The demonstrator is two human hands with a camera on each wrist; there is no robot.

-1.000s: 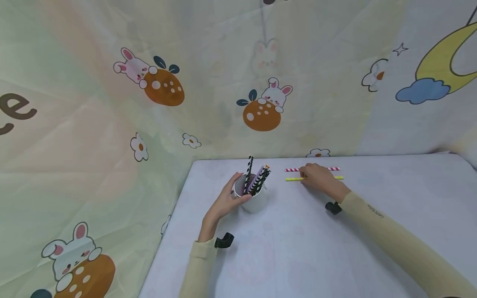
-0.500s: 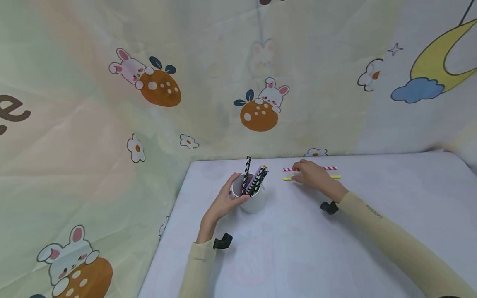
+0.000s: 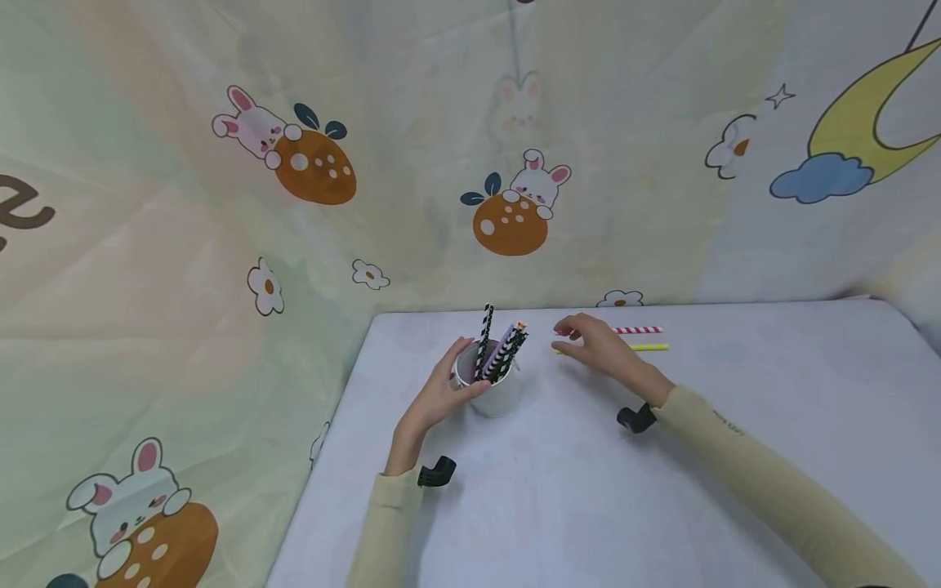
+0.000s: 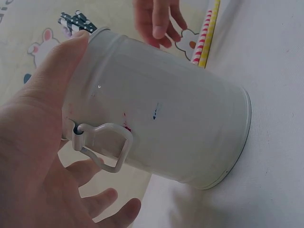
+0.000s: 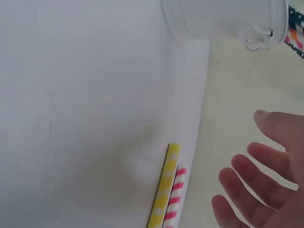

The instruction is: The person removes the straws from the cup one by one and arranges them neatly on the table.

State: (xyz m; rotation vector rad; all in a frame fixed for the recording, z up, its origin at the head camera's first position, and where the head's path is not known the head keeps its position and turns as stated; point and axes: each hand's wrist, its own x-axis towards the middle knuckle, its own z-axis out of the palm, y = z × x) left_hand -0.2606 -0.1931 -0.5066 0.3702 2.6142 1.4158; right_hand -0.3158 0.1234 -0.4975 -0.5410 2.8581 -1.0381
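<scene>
My left hand (image 3: 439, 394) grips a small white metal bucket (image 3: 503, 402) near its rim, thumb on one side and fingers on the other. A small wire handle hangs on the bucket's side (image 4: 166, 104) in the left wrist view. Several patterned paper straws (image 3: 507, 351), black-and-white and lilac among them, lean inside it. To the right, my right hand (image 3: 599, 347) hovers with spread, relaxed fingers and nothing in them. Beneath it a yellow straw with pale dots (image 3: 651, 347) and a red-and-white striped straw (image 3: 641, 330) lie side by side on the table.
A white cloth covers the table (image 3: 559, 506). Behind it and to the left hangs a curtain (image 3: 412, 163) printed with rabbits, flowers and a moon. Black camera mounts (image 3: 636, 418) sit at both wrists.
My right hand has slid left along the two loose straws, and its fingers have spread. My left hand keeps its hold on the bucket, which stays in place.
</scene>
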